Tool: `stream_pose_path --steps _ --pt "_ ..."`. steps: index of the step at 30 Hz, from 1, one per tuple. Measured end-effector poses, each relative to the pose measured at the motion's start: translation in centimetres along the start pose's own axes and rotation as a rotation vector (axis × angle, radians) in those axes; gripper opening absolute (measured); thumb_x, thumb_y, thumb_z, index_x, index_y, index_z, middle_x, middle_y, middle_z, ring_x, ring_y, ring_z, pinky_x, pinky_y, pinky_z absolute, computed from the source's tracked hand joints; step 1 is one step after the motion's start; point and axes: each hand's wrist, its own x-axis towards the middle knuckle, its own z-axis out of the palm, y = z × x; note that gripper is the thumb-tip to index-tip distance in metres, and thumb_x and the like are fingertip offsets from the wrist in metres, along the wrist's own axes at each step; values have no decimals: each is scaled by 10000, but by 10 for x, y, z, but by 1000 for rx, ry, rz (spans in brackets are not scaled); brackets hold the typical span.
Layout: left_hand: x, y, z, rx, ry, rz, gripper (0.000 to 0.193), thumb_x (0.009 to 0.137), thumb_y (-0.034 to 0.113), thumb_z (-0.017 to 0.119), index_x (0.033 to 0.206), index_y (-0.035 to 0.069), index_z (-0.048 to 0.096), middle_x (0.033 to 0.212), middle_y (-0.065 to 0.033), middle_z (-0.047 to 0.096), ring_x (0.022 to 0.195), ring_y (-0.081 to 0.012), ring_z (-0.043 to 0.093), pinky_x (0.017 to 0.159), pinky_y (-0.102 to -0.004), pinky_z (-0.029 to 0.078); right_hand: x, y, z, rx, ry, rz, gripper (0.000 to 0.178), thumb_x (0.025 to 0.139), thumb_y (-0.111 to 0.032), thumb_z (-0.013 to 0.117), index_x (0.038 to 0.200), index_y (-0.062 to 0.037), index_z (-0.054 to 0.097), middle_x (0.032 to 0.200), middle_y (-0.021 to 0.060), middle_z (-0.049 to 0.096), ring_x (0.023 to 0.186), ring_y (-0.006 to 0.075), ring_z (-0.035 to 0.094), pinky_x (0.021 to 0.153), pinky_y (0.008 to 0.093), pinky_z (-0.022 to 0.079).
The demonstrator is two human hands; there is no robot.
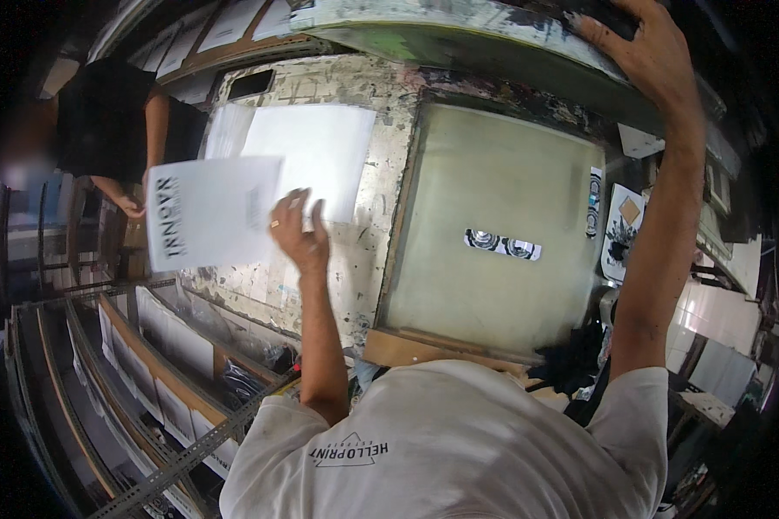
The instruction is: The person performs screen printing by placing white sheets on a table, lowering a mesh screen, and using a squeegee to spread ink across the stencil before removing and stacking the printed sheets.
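My left hand (301,232), a ring on one finger, reaches over the worktable with its fingers apart. Its fingertips are at the right edge of a white printed sheet (212,216) with dark lettering. At the far left a co-worker's hand (131,206) is at that sheet's other edge. Behind my left hand lies a stack of blank white sheets (312,147). My right hand (645,48) is raised at the far right, gripping the edge of a tilted printing frame (485,39); some of its fingers are cut off by the picture's edge.
A pale greenish printing bed (493,199) with two small printed strips, one the middle strip (502,244), lies right of the stained table (355,285). Metal racks (147,363) holding sheets stand at the lower left. A co-worker in black (104,112) stands at the far left.
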Motion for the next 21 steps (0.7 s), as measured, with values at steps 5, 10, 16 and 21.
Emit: stream_pose_path --steps 5,10,16,21 --pt "-55 -30 55 122 -202 -171 276 819 186 794 1040 22 765 1234 -184 674 1131 -365 599 931 -482 483 -2 -1 9 -93 148 -19 376 678 -201 867 980 -7 755 945 187 733 896 332 685 865 392 521" --pt "-41 -17 54 214 -213 -285 159 799 149 796 902 30 783 1211 -161 698 1137 -330 613 936 -452 495 5 12 3 38 -5 65 373 667 -183 867 978 -7 756 959 186 731 913 332 681 866 392 522" --pt "-9 -34 53 -252 106 -429 52 817 119 747 842 77 766 1106 -76 741 1065 -271 655 974 -418 411 7 55 17 10 31 -81 446 731 -322 834 1126 -133 746 1014 143 739 931 309 702 848 402 528" --pt "12 51 33 -337 -533 -107 332 853 313 762 1097 88 761 1327 -124 657 1355 -347 505 1142 -532 290 -3 56 16 -78 57 -73 445 742 -307 828 1140 -126 743 1001 131 743 942 275 708 872 377 522"
